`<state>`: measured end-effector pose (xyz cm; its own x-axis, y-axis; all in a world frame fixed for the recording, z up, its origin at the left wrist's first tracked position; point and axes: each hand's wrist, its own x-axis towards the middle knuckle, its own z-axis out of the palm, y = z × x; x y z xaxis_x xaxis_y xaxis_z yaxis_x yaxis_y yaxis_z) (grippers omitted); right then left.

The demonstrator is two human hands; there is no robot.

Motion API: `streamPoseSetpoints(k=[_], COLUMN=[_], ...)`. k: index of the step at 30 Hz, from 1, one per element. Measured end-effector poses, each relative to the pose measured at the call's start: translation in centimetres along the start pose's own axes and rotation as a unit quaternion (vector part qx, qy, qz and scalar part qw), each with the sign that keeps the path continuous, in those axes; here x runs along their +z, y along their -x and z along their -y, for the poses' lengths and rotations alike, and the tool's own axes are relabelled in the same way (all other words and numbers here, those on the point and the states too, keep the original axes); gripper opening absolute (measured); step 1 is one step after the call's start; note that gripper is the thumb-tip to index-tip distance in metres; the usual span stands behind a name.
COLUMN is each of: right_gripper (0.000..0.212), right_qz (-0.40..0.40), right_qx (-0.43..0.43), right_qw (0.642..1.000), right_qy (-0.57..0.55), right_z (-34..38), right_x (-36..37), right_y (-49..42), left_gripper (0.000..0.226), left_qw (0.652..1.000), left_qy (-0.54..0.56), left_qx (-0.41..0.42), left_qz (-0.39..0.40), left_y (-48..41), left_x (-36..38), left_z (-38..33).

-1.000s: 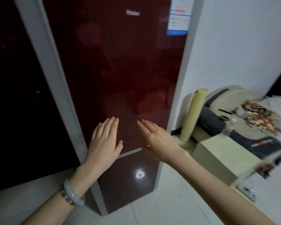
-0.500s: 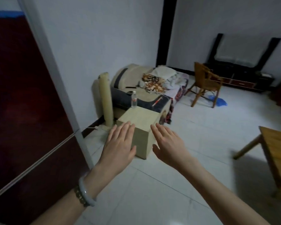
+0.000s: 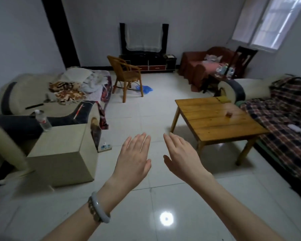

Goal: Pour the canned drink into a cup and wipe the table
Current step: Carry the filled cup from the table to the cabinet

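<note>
We are holding left hand out over the floor, grip apart | right hand beside it, grip apart | desk standing ahead-right, carrying a small brown item.

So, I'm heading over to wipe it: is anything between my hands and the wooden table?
Nothing visible does. Only bare floor tiles lie between the left hand, the right hand and the wooden table, ahead to the right.

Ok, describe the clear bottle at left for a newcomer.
Find the cream sofa along the left wall. A beige cube-shaped box stands at its near end, and the clear plastic bottle stands on the box's far corner. Its red label sets it apart.
</note>
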<state>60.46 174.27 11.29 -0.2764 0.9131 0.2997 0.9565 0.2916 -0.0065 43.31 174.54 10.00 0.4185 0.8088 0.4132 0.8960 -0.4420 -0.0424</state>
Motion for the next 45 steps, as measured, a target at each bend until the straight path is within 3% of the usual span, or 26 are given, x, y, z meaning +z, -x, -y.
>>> streamPoseSetpoints(k=[10, 20, 33, 45], right_gripper=[0.068, 0.066, 0.065, 0.065], right_qz=[-0.008, 0.003, 0.002, 0.007], right_qx=[0.154, 0.209, 0.266, 0.187], right_qw=[0.987, 0.975, 0.961, 0.981], right_qy=[0.050, 0.080, 0.077, 0.051], right_z=[-13.1, -28.6, -46.1, -66.1], right_x=[-0.8, -0.7, 0.1, 2.0], right_y=[3.5, 1.4, 0.2, -3.1], left_gripper=[0.072, 0.076, 0.077, 0.076], left_qw=[0.986, 0.970, 0.960, 0.983], left_qy=[0.070, 0.106, 0.118, 0.062], left_qx=[0.149, 0.216, 0.254, 0.175], left_qz=[0.005, -0.019, -0.012, 0.001], left_y=[-11.1, -24.7, -38.6, -50.3], left_x=[5.3, 10.9, 16.7, 23.2], left_z=[-10.3, -20.3, -32.2, -44.3])
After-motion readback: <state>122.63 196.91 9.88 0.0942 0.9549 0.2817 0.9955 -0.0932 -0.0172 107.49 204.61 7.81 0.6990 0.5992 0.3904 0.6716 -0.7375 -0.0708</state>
